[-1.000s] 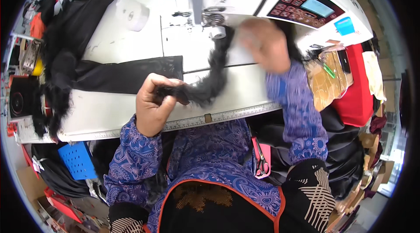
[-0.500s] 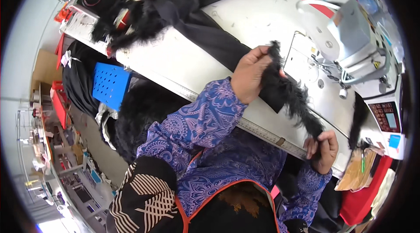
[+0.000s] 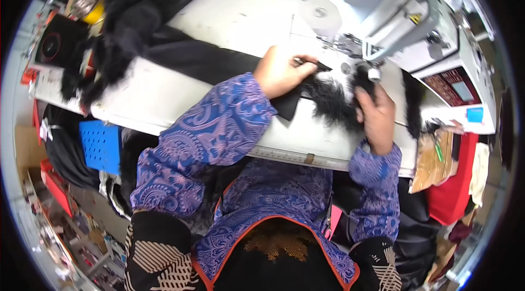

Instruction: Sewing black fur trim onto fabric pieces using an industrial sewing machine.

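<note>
A black shaggy fur strip runs between my two hands on the white machine table. My left hand has its fingers closed on the strip's left end, partly hiding it, beside a flat black fabric band. My right hand grips the strip's right end close to the sewing machine, near its needle area. More black fur and cloth lie heaped at the left, and another dark fur piece lies right of my right hand.
A control panel is at the right, above brown sheet material and a red item. A blue perforated tray is below the table's left. A black speaker-like box stands far left. A ruler lines the front edge.
My head view has swung. My right hand, blurred earlier, took hold of the strip and has moved it up toward the machine. My left hand still holds the other end.
</note>
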The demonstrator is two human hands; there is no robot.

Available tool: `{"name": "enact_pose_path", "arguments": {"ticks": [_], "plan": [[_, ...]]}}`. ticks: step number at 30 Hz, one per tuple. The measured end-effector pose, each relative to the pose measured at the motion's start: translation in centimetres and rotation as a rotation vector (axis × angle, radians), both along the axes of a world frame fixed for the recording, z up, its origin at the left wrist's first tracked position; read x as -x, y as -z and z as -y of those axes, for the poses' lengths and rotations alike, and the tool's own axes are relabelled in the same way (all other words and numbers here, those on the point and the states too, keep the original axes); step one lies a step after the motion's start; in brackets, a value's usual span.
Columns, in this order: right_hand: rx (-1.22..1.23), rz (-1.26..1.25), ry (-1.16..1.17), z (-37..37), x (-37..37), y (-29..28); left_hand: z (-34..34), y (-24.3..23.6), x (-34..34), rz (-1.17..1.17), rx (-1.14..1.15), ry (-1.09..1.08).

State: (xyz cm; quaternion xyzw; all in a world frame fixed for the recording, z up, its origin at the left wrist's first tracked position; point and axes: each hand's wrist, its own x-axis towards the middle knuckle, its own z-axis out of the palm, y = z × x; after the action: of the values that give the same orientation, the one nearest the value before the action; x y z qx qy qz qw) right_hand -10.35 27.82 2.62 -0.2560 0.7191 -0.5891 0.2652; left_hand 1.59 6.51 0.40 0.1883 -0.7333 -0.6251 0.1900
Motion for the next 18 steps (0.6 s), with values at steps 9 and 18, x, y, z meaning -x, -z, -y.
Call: {"name": "enact_pose_path", "arguments": {"ticks": [9, 18], "plan": [[-0.050, -0.921, -0.212, 3.5, 1.2, 0.8, 0.3, -0.6, -0.2, -0.030, 0.211, 0.004], [-0.031, -0.936, -0.212, 4.5, 1.4, 1.3, 0.6, 0.1, 0.3, -0.118, 0.771, 0.077]]}}
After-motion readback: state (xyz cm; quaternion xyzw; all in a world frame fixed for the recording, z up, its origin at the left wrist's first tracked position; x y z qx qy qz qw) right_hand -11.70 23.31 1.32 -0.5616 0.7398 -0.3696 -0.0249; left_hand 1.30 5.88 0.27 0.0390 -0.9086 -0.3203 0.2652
